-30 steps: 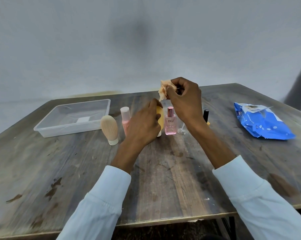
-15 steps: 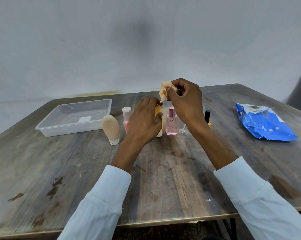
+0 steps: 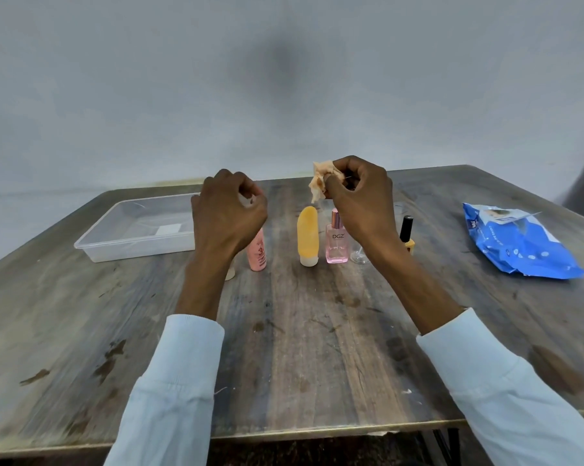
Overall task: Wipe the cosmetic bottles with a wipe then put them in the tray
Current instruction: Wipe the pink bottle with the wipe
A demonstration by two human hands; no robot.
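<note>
Right grip pinches crumpled wipe; left grip curled, empty. Yellow bottle upright on counter, beside pink glass bottle. Likely light, smooth: hold mid-body.

beige bottle: only its base shows, below the left hand
pink tube: cap hidden behind that hand
glass item: partly behind right wrist; unidentifiable
</note>
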